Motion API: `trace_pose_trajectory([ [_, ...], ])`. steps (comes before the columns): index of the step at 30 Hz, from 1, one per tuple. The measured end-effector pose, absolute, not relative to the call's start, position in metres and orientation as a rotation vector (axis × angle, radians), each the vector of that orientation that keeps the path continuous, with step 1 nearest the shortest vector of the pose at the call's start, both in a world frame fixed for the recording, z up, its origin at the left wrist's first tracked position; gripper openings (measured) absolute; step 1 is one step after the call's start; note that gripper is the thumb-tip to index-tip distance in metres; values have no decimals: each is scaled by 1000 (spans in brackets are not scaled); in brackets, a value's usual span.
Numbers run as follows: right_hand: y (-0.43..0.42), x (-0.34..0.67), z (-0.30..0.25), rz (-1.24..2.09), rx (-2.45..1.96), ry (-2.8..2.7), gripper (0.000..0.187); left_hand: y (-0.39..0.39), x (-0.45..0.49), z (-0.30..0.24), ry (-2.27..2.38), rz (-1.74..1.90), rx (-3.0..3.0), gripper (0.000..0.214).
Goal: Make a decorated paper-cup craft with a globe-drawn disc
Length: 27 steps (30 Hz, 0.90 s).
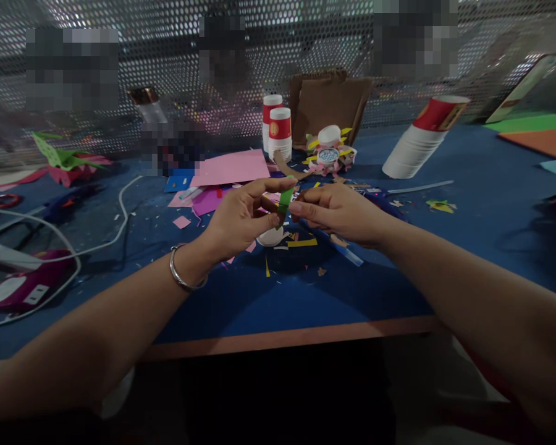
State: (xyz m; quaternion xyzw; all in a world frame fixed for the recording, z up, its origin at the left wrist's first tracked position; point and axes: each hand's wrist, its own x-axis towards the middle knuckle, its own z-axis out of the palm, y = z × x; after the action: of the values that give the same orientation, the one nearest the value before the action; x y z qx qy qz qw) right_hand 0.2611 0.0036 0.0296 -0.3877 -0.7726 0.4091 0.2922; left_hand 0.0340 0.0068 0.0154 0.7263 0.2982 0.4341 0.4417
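A small strip of green paper (285, 201) is held upright over the middle of the table. My left hand (241, 216), with a silver bangle at the wrist, grips it between thumb and index finger at its two ends. From the right, my right hand (345, 210) pinches at the strip's edge; its fingertips partly cover the contact. Under my hands lies a white round paper piece or cup base (270, 237), partly hidden by the left hand. Yellow paper strips (302, 243) and small scraps are scattered about it.
Stacked red-and-white paper cups (280, 133) stand behind my hands, beside a decorated cup craft (328, 154). Another cup stack (421, 139) leans at right. Pink paper sheets (231, 167) lie behind my left hand. A white cable (123, 210) and purple packet (28, 284) are at left.
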Motion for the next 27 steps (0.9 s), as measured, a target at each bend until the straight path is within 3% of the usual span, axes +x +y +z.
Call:
trace_pose_trajectory([
  [14,3,262,33,954,-1010,-2134,61,6,34,16,767,1078,1792,55],
  [21,7,269,36,832,-1199,-2156,65,7,31,15,982,1164,1559,59],
  [27,14,277,37,769,-1347,-2103,66,-6,34,19,995,931,1588,53],
])
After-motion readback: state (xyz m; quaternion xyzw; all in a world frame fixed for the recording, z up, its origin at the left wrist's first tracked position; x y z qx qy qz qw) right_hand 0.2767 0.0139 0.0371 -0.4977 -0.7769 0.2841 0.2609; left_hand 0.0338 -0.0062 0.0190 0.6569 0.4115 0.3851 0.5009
